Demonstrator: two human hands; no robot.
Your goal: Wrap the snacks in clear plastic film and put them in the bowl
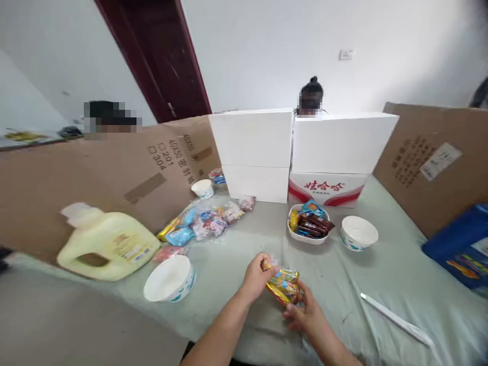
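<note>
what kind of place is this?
Probably an improvised indoor sorting station, not a kitchen: a cloth-covered table walled off by cardboard sheets and white boxes, with wrapped snacks and paper bowls laid out.

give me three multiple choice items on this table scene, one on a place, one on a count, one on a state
1. Where does the yellow jug lie?
A. left of the hands
B. beside the blue bag
C. on the white boxes

2. How many round paper bowls stand on the cloth?
A. one
B. three
C. five

3. What is the state of the white dish?
A. overturned
B. bare
C. filled with wrapped snacks

Answers: 1 A, it lies on its side at far left. 2 B, one near, one right, one far. 3 C, wrappers fill it, while the left hand and right hand grip a yellow snack packet.
</note>
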